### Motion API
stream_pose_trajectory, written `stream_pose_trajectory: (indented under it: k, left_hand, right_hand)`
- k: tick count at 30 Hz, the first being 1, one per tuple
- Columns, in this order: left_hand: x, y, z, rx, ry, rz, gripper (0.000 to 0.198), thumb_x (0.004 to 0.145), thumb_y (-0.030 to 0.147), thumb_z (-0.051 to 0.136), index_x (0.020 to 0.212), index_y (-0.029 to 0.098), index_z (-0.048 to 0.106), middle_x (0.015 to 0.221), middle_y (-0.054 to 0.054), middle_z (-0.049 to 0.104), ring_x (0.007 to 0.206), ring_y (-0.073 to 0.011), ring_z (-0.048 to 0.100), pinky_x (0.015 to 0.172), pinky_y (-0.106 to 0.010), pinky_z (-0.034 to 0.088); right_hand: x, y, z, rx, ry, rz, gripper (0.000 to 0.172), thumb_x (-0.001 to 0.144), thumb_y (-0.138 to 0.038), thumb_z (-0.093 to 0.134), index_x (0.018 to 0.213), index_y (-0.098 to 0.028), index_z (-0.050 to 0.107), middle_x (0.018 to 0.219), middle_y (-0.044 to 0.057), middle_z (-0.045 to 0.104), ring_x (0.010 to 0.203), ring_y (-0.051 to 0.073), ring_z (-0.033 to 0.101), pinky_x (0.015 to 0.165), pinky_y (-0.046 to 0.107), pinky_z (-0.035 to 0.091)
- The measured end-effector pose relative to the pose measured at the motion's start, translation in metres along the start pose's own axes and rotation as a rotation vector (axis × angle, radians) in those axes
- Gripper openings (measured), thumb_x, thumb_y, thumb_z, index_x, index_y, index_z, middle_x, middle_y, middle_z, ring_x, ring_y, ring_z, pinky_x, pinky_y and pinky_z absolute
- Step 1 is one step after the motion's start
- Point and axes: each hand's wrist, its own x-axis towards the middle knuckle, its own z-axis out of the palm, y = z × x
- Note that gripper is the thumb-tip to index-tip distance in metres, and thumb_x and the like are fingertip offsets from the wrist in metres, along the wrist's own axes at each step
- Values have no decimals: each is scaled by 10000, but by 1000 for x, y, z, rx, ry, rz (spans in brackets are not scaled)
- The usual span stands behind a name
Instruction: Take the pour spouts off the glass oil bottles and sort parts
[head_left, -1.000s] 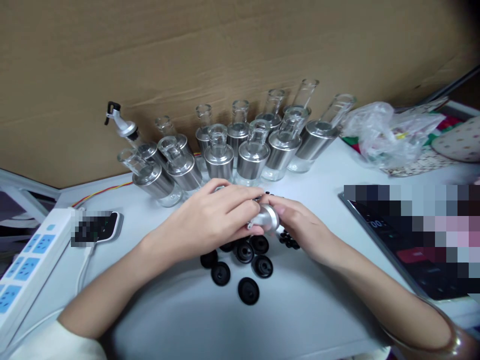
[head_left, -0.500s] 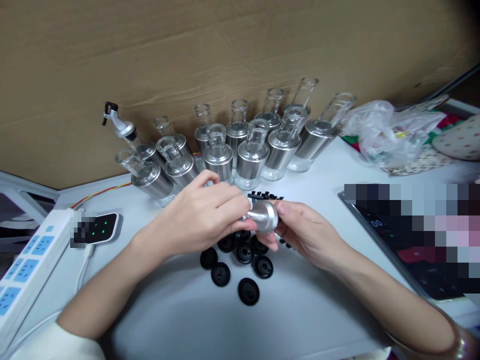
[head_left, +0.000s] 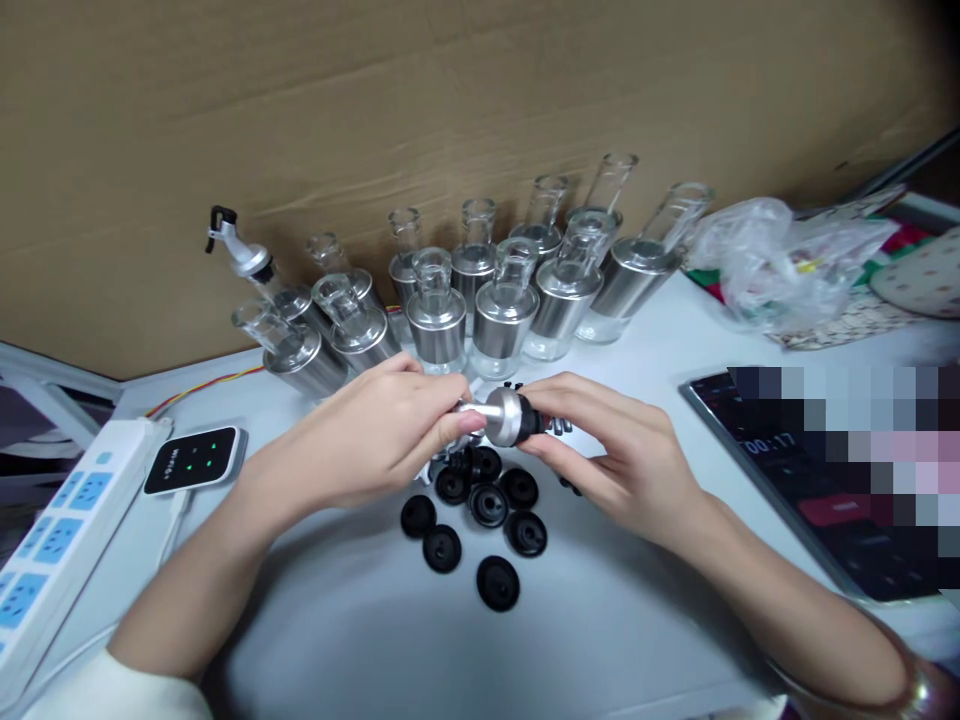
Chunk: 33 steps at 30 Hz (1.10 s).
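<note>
Between my two hands lies a silver pourer spout, held roughly sideways, with a black ribbed stopper at its right end. My left hand is closed around the narrow silver tube, thumb and fingers pinching it. At the other end, my right hand grips the black stopper between thumb and fingertips. Below them, several round black caps lie on the table, some overlapping. Small black and silver parts show partly behind the hands.
Several glass bottles with steel sleeves stand in rows behind my hands. One at the left carries a pourer. A power strip and a small white-rimmed device sit left; a phone and plastic bag are right.
The pourer has shifted left and its black stopper now shows. My right-hand fingers have moved from beneath the silver collar to the stopper. The left hand has drawn slightly left.
</note>
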Motion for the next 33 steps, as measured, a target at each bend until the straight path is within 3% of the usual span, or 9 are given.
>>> stream_pose_trajectory:
  k: [10, 15, 19, 24, 28, 33]
  left_hand:
    - [-1, -5, -1, -290, -87, -126, 491, 974, 422, 245, 658, 166, 520, 608, 13, 529, 599, -99, 491, 616, -221, 397]
    - [-3, -10, -5, -380, -66, -203, 512, 966, 437, 255, 609, 166, 502, 565, 16, 519, 546, -91, 478, 585, -220, 401]
    - [-8, -15, -13, -213, 36, -291, 484, 963, 449, 258, 701, 173, 556, 597, 13, 527, 551, -98, 469, 569, -222, 383]
    - [-10, -15, -5, 51, -20, -217, 308, 949, 396, 367, 962, 195, 600, 822, -17, 597, 716, -136, 541, 674, -252, 415]
    - [-7, -16, 9, 268, -34, -162, 258, 949, 277, 372, 950, 189, 615, 925, -56, 584, 841, -176, 535, 775, -309, 417]
    - [-6, -17, 16, 376, -65, -131, 262, 949, 268, 383, 937, 167, 625, 884, -59, 590, 814, -173, 532, 761, -309, 419]
  right_hand:
    - [0, -4, 1, -128, 76, -90, 146, 878, -198, 567, 1005, -194, 639, 919, 80, 694, 814, 170, 661, 724, 301, 556]
    - [1, -3, -1, -137, 126, -126, 163, 856, -134, 568, 974, -226, 633, 905, 59, 685, 799, 163, 658, 701, 293, 552]
    - [0, 5, -3, -133, 239, -80, 190, 838, -115, 573, 965, -244, 629, 907, 54, 671, 830, 181, 653, 711, 325, 546]
    - [0, 5, 1, -156, 144, -13, 169, 849, -131, 564, 973, -227, 626, 918, 61, 679, 849, 191, 655, 751, 345, 538]
    - [-1, 5, 3, -158, 120, -23, 182, 848, -118, 565, 995, -217, 607, 918, 59, 682, 846, 182, 654, 743, 327, 537]
    - [-1, 8, 3, -143, 120, -19, 186, 840, -132, 593, 1011, -208, 592, 898, 57, 675, 811, 173, 650, 718, 311, 540]
